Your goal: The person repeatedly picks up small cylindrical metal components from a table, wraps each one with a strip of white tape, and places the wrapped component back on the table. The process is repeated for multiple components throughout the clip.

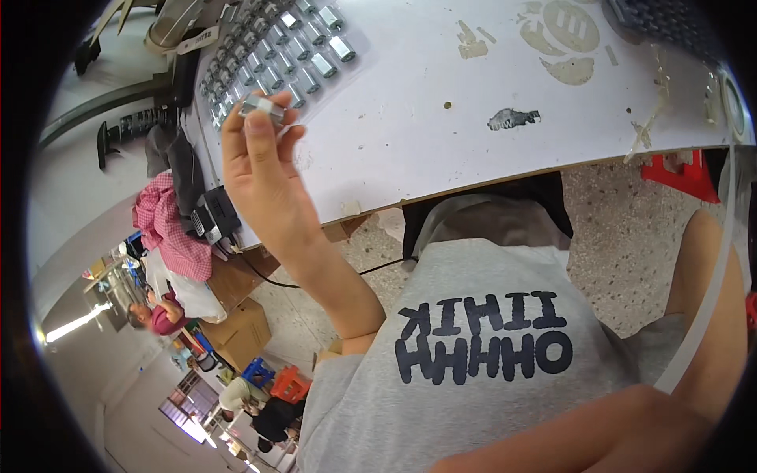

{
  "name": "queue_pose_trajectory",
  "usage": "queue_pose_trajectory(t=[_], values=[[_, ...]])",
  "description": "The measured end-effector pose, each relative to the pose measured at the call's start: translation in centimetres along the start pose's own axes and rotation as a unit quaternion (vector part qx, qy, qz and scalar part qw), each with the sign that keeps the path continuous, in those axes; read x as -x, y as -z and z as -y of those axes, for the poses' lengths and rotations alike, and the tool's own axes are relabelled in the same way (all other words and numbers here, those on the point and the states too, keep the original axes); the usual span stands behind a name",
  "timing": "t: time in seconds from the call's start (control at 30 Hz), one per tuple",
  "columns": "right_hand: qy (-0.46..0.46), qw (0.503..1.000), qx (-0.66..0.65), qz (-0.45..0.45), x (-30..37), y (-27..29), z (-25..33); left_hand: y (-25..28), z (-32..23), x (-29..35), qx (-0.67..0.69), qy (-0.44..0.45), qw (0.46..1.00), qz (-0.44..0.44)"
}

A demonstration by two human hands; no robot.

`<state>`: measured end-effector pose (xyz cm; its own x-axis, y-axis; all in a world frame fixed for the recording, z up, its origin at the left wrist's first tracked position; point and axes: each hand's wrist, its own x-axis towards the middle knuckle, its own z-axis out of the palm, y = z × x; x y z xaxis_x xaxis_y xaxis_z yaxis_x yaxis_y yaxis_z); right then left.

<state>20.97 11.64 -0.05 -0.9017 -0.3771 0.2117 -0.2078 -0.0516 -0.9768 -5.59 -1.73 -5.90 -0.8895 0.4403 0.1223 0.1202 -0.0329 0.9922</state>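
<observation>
Blurred bare skin of the right arm (591,437) fills the lower right corner, closest to the camera; its fingers do not show, so I cannot tell whether that hand holds anything. Just beyond is the wearer's grey T-shirt (473,331), with large dark lettering across the front.

Out to the left, the left hand (272,189) is raised over the edge of a white table (410,142). Its thumb and fingers are closed around a small, shiny metal part (262,108), pinched at the fingertips.

Right behind that hand, a clear plastic tray (352,65) holds rows of similar silvery pieces (300,49). Worn patches and a dark mark (512,119) spot the tabletop, and a dark container (662,24) sits at its far right corner. Below the table's right end is a red stool (686,177) on a speckled floor (607,213).

Farther off at left are a pink checked cloth (162,209), a cardboard box (240,335) and, in the background, a person in a dark red top (167,317).
</observation>
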Motion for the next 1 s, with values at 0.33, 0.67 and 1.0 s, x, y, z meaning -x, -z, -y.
queue_pose_trajectory(t=[0.33, 0.67, 1.0], values=[[-0.045, 0.996, -0.064, 0.041, 0.0, 1.1, 0.5, 7.7, 2.8, -4.1, -0.296, -0.117, 0.941, -0.116], [-0.094, 0.982, -0.159, 0.045, 0.1, 2.0, 2.5, 9.5, 3.5, -8.2, -0.374, -0.125, 0.918, -0.038], [-0.134, 0.969, -0.206, 0.038, -0.2, 3.6, 3.0, 10.3, 4.5, -9.3, -0.444, -0.118, 0.887, -0.048]])
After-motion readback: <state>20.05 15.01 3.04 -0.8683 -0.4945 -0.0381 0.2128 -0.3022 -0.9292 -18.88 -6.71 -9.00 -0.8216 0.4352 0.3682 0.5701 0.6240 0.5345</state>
